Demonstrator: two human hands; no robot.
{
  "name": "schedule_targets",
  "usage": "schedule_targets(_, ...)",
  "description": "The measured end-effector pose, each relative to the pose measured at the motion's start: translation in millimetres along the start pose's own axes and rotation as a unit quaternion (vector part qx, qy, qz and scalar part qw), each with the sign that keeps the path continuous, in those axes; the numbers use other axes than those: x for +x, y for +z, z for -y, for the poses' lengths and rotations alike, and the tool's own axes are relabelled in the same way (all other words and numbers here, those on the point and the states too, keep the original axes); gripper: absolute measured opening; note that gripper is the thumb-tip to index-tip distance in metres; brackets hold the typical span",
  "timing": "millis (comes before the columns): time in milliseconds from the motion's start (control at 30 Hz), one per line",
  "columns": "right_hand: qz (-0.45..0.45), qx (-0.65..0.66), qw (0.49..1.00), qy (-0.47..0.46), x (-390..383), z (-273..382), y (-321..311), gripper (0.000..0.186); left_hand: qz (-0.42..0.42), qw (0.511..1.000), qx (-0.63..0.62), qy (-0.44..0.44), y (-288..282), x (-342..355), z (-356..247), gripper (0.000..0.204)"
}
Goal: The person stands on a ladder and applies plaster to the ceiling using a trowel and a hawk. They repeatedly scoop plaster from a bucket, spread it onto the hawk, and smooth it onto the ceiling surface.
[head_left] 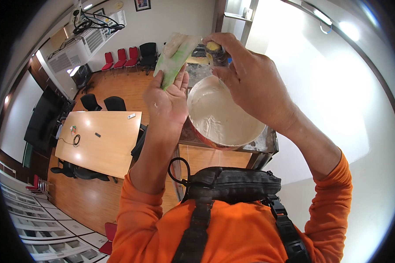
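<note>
My left hand (169, 103) is closed round the lower end of a flat green plastic putty spreader (174, 65), tilted upward. Pale putty (176, 44) is smeared over its upper part. Just right of it, my right hand (254, 81) grips a tool with a thick dark handle (217, 57) and a yellowish end; its blade, if there is one, I cannot make out. Below both hands stands a round bucket (196, 131) with a reddish outside. Smooth cream-coloured putty (219, 116) fills much of it, and my right hand covers part of its far rim.
The bucket rests on a stained scaffold-like stand (267, 142). A white wall (333, 96) rises close on the right. Down to the left are a wooden meeting table (101, 136) and black chairs (115, 104). A projector (68, 57) hangs at upper left.
</note>
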State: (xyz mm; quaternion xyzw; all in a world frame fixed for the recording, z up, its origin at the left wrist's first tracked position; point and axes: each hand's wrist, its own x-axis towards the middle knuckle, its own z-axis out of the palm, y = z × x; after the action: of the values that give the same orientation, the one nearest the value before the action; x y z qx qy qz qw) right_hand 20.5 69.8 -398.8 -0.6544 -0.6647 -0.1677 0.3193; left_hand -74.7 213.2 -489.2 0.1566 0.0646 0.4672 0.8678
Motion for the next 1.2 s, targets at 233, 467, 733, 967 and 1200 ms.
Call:
schedule_targets(233, 0.038, 0.068, 0.997, 0.006, 2.1, 11.8, 6.3, 0.045, -0.012, 1.0, -0.003, 0.001, -5.1, 6.9, 5.3, 0.04)
schedule_targets(467, 0.115, 0.149, 0.981, -0.036, 2.7, 15.2, -2.7, 0.047, 0.089, 0.996, -0.015, -0.029, -5.2, 0.5, 4.6, 0.039)
schedule_targets(733, 0.196, 0.244, 0.947, -0.074, -1.8, 8.0, -29.0, 0.047, 0.114, 0.993, 0.006, -0.016, -39.9, 36.9, 10.3, 0.036)
schedule_targets(967, 0.243, 0.484, 0.84, -0.03, -13.2, -24.3, -24.7, 0.048, 0.039, 0.999, 0.031, 0.009, -29.1, 32.8, 12.0, 0.031)
schedule_targets(1200, 0.27, 0.418, 0.857, 0.137, -26.4, -23.2, -23.2, 0.057, 0.054, 0.992, 0.091, 0.062, -16.5, 13.3, 18.6, 0.033)
